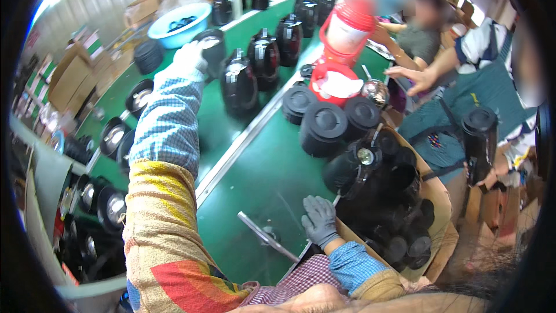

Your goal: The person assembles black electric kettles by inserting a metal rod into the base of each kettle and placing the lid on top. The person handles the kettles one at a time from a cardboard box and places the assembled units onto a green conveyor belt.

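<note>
Left of the metal rail [246, 138], left hand [190, 56] at dark cylinder [214, 55], fingers blurred; grip cannot be told. Right of the rail, bare green tabletop [255, 190], then right hand [319, 219], fingers spread; farther from the rail, carton [441, 211], black contents [385, 211] indistinct.

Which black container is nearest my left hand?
The black container just right of your left hand, beside the blue basin; the others are farther away.

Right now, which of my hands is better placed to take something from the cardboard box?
Probably your right hand: it lies beside the box, apparently empty, fingers spread. Your left hand is stretched far across the table, at a black canister.
</note>
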### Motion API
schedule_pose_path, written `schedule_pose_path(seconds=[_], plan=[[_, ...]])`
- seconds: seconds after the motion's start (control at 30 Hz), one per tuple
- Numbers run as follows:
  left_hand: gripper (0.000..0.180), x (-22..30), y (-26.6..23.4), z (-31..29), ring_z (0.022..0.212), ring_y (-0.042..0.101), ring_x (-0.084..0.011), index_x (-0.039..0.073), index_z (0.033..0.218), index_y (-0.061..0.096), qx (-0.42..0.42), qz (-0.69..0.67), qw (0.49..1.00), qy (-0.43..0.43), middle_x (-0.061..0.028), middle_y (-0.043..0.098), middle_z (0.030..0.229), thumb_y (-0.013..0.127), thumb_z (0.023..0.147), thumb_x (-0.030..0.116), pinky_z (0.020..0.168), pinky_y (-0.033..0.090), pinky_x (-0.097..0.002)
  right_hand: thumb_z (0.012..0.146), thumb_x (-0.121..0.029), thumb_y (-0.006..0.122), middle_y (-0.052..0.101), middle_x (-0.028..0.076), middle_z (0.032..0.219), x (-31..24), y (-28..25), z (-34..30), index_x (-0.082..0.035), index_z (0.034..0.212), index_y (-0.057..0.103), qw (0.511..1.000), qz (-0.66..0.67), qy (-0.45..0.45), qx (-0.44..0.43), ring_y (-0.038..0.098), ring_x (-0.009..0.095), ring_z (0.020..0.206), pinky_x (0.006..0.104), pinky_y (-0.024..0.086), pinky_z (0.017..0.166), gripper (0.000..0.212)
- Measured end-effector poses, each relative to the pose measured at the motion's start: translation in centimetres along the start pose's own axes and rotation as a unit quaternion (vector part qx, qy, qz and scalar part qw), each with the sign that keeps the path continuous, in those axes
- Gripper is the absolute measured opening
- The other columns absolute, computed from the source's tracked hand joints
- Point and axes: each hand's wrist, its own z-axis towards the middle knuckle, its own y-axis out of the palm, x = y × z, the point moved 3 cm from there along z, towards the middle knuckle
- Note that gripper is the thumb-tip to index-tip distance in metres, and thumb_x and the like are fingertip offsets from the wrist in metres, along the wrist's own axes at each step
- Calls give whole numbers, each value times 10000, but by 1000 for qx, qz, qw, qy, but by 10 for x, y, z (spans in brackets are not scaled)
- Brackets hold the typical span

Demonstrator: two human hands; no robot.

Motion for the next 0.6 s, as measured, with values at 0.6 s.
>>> schedule_pose_path(seconds=[0.6], plan=[[416, 41, 24, 14, 1184, 597, -296, 286, 1296, 626, 72, 5, 992, -103, -54, 615, 1278, 676, 903, 162, 977, 512, -457, 856, -271, 652, 566, 134, 1379, -1, -4, -12, -92, 1326, 611, 1000, 1, 29, 8, 511, 370, 1263, 514, 380, 1083, 505]])
